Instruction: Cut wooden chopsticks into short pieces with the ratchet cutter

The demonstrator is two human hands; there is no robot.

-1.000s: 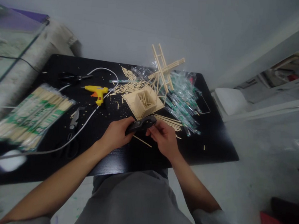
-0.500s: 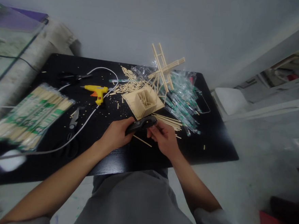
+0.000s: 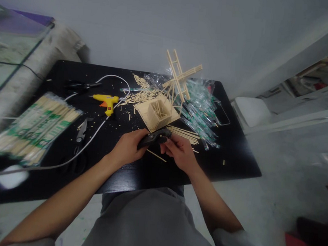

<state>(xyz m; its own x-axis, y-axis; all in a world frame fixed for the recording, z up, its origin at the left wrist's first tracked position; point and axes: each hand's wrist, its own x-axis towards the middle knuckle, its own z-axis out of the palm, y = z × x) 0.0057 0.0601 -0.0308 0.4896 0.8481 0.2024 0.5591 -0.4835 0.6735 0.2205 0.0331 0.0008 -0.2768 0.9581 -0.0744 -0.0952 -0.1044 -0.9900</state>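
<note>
Presently, the left hand (image 3: pixel 127 148) is clenched around the near end of a small black handheld tool (image 3: pixel 154 137), held just above the near part of the black tabletop (image 3: pixel 229 157). The right hand (image 3: pixel 180 153) grasps the far end of the same tool with its fingertips; what kind of tool it is cannot be told. A single thin bamboo stick (image 3: pixel 156 155) lies on the tabletop directly below the hands. Just beyond the tool stands an open square box of pale bamboo sticks (image 3: pixel 157 112), with a tilted stick lattice (image 3: pixel 180 76) rising behind it. Clear green-printed wrappers (image 3: pixel 201 107) lie to the right. A yellow glue gun (image 3: pixel 106 101) rests well to the left, beside a white cable (image 3: pixel 96 131).
</note>
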